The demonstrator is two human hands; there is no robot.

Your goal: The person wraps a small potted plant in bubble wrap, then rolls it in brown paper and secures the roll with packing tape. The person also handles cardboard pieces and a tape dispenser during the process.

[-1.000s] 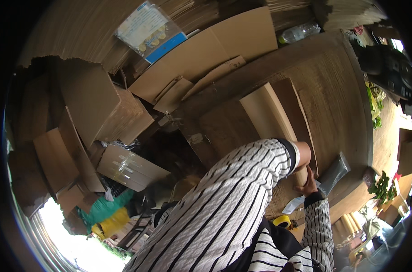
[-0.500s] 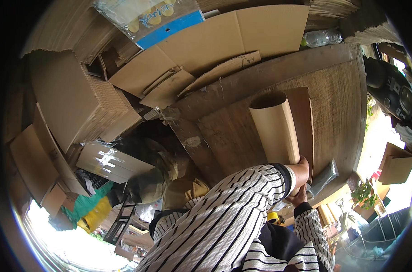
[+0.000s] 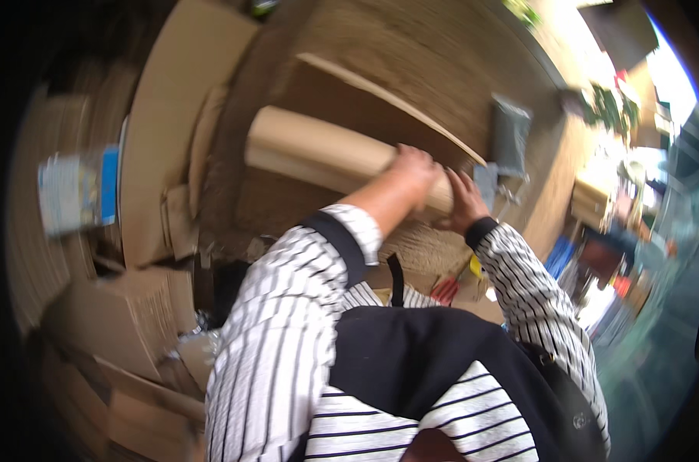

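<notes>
Head view: left hand (image 3: 413, 175), right hand (image 3: 467, 202) gripping tube (image 3: 315, 148); wide board (image 3: 426, 58) beyond cardboard edge (image 3: 398, 105)

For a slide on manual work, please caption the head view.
Left hand and right hand hold a tan roll over a wooden tabletop, beside a brown sheet.
</notes>
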